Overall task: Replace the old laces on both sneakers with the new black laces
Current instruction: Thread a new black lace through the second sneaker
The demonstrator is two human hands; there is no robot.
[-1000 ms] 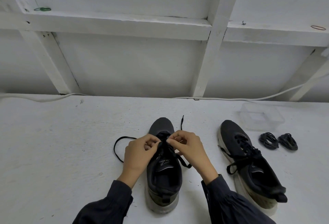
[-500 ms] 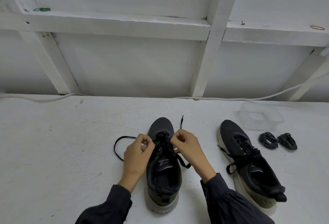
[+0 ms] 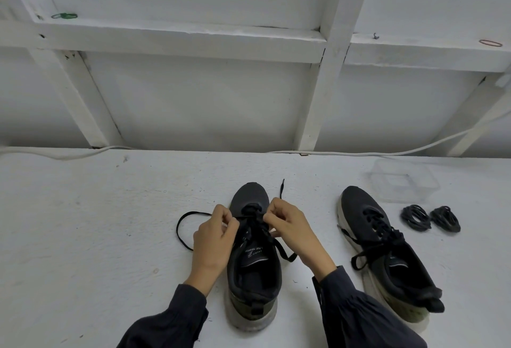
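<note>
A black sneaker [image 3: 250,273] with a pale sole stands in front of me, toe pointing away. My left hand [image 3: 214,237] pinches its black lace [image 3: 182,226] at the left eyelets; that lace end loops out to the left on the surface. My right hand [image 3: 290,227] pinches the lace at the right eyelets, and the other lace end trails past the toe. A second black sneaker [image 3: 387,248] lies to the right, laced and tied. Two coiled bundles of black laces [image 3: 430,219] lie beyond it.
A clear plastic box [image 3: 405,180] sits at the back right of the white table [image 3: 83,223]. A white cable [image 3: 63,154] runs along the table's far edge under a white framed wall. Dark sleeves cover both forearms.
Both hands have drawn apart a little from the middle of the shoe, pulling the lace sideways at the lower eyelets. The shoes and bundles have not moved.
</note>
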